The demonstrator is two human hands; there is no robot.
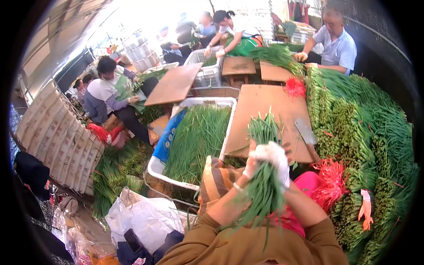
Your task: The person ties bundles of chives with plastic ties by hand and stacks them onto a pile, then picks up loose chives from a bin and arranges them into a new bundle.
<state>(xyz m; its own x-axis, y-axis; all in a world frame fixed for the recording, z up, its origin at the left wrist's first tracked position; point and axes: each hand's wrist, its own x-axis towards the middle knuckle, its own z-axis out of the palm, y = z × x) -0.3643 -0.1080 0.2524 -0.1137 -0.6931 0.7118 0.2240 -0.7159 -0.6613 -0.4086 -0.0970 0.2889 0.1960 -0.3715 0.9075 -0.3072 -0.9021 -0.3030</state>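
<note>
A thick bunch of green garlic chives is held upright over my lap, in front of the board. My left hand, in a pale glove, is closed around its left side. On the other side my right hand, in a white glove, is wrapped round the bunch; motion blurs its fingers. Behind the bunch lies a wooden board. A cleaver rests on its right edge. Red plastic ties hang in a tangle beside my right forearm.
A white crate of loose chives stands left of the board. Tied bundles are stacked high on the right. More bundles lie on the floor at left. Several people work behind; one person sits at the far right.
</note>
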